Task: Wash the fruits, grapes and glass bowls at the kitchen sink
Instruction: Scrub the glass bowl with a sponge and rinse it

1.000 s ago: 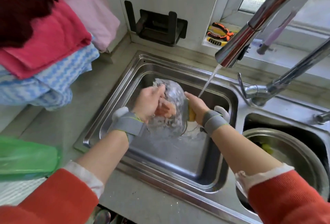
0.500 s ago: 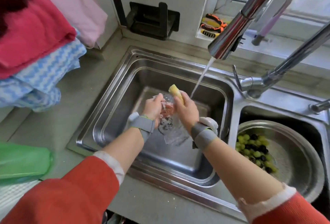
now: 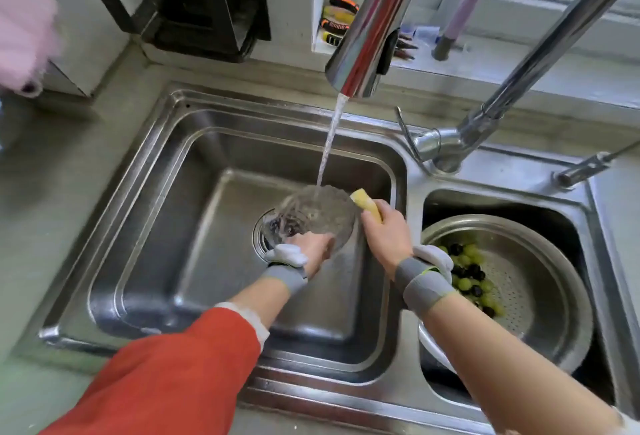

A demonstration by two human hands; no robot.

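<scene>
water (image 3: 329, 143) hits glass bowl (image 3: 322, 212), its near rim gripped by left hand (image 3: 313, 249); right hand (image 3: 386, 232) pinches, seemingly, a sponge (image 3: 365, 204).

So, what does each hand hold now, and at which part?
Left hand grips the glass bowl at its near rim, under the water. Right hand holds a yellow sponge by its lower end.

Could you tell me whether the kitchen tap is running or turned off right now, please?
On: a water stream falls from the tap spout into the glass bowl that the left hand holds.
</scene>
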